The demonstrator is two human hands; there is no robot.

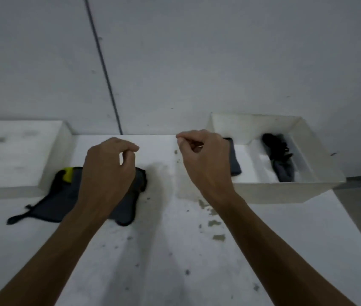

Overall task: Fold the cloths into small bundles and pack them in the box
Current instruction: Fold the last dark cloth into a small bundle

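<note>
My left hand [109,166] hides part of the flat dark grey cloth with yellow patch [65,195] on the white table [153,250]. Both hands hover loosely curled, holding nothing; my right hand [206,160] covers the near corner of the white cardboard box [285,188], where dark bundles [279,157] lie.

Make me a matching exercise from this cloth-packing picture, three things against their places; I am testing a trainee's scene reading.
Things:
1. grey and yellow cloth
2. folded grey bundle
3. dark bundle

Places:
A. right compartment of the box
B. flat on the table, partly under the left hand
C. left compartment of the box, partly behind the right hand

Pairs: 1-B, 2-C, 3-A
</note>
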